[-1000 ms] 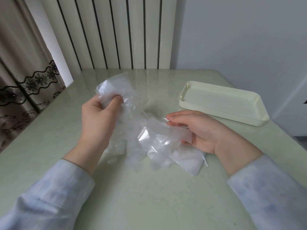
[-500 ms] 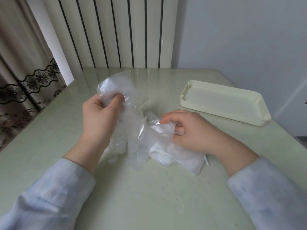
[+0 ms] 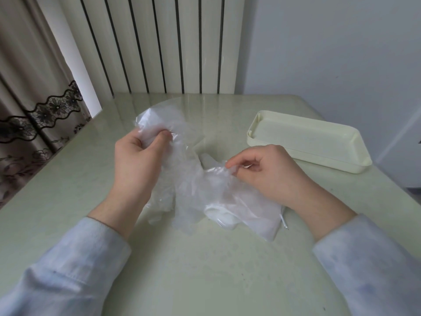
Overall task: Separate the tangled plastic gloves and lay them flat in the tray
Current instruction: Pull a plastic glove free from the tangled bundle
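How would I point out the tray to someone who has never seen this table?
Start at the pale green table, then look to its far right side. The cream rectangular tray lies there. It is rigid and opaque, unlike the crumpled clear gloves held mid-table.

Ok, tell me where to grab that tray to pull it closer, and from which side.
Judging by its pose, take the tray by its near long rim, coming from the front with the right hand once it lets go of the gloves. It sits open side up on the table, and that rim flares outward, so its fingers can likely hook over it.
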A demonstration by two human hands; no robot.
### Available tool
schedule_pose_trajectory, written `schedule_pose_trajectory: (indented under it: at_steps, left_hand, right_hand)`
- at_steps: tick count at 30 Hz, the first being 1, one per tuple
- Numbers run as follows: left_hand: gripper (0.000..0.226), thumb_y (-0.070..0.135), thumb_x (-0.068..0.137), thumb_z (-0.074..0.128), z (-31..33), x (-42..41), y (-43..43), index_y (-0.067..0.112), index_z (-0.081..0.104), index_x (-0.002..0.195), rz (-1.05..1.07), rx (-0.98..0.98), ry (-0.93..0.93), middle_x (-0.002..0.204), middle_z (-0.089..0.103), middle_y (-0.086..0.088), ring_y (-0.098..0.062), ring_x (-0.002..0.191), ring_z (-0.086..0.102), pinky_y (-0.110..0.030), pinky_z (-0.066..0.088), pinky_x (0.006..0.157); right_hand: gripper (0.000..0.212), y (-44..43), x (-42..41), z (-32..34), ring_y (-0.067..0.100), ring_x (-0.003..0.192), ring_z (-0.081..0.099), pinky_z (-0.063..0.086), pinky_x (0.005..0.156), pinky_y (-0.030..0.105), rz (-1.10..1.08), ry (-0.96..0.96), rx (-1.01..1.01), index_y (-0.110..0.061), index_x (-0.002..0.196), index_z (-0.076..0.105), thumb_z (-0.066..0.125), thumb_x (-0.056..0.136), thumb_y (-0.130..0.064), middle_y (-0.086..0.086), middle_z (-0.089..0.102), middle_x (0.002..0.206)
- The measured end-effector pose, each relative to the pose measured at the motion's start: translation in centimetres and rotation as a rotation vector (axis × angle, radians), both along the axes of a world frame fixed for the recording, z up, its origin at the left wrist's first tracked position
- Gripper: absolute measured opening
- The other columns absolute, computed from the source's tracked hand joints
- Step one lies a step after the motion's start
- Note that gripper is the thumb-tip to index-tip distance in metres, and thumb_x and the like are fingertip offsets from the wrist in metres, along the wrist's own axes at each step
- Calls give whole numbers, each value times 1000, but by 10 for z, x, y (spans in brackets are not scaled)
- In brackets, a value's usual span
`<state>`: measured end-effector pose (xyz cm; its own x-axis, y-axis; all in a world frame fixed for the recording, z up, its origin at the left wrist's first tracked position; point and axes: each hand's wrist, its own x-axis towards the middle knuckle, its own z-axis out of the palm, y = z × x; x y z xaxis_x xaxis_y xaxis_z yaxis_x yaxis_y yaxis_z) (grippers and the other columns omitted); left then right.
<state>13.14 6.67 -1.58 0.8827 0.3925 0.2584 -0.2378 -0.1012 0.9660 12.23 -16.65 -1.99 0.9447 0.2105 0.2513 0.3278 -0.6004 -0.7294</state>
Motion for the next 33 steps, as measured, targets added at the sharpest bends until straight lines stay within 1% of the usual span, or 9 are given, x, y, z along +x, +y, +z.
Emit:
schedule_pose_trajectory:
  at_steps: [2,4,7,12,16,21,25,28,33]
  left_hand:
    - [12,20,89,69,0,0,0,17,76,79,0,4,1,70,59,-1,-14,59,51,-24,38,51]
    - [14,18,89,68,0,-1,0,16,75,77,-10,2,-1,69,57,-2,-14,58,49,-24,36,51]
    - [14,17,90,68,2,-3,-1,19,76,78,-14,9,5,68,58,0,-12,56,50,-21,37,48]
    - [13,15,90,68,4,-5,-3,14,75,79,-27,2,11,71,60,-3,-15,60,52,-22,40,49]
    - [13,13,90,67,3,-6,-4,10,73,80,-43,-3,10,72,59,-4,-14,62,53,-23,41,52]
    - [13,12,90,67,4,-6,-4,12,74,78,-68,-9,15,73,58,-5,-16,65,53,-30,43,59]
    - [16,11,91,67,6,-8,-7,13,75,77,-91,-18,10,73,60,-6,-19,67,55,-34,45,63]
    - [20,11,91,68,6,-9,-8,19,77,75,-101,-22,15,71,61,-4,-19,65,56,-33,46,62]
    - [19,10,93,68,6,-10,-10,19,76,78,-163,-14,6,65,63,5,-11,59,56,-21,46,55]
  right_hand:
    - [4,1,-3,6,4,51,53,49,58,25,-8,-9,58,-31,78,79,82,81,-30,-21,69,67]
    - [26,2,-4,10,5,48,40,36,54,25,-23,1,130,-17,73,75,86,73,-41,-14,58,54]
    - [53,-1,-4,16,13,52,49,44,60,33,-10,109,330,-10,61,54,86,59,-52,1,51,55]
    - [32,-1,-3,14,24,62,55,47,59,34,-38,370,466,-6,81,72,85,79,-34,24,60,75]
    - [13,-2,-2,14,19,69,60,53,67,31,48,506,643,-9,85,79,70,93,-13,13,67,80]
    - [9,-6,-4,19,9,68,67,53,68,18,225,409,656,-12,80,79,78,78,-4,3,73,75]
    - [13,-15,-13,23,14,63,58,39,60,30,516,514,483,-17,77,78,78,69,-7,3,70,71]
    - [5,-6,-9,18,22,73,65,45,65,37,356,316,497,-11,84,72,74,80,-8,8,75,81]
    - [16,2,-2,11,17,70,71,53,64,23,132,138,607,-10,91,65,64,92,6,7,78,81]
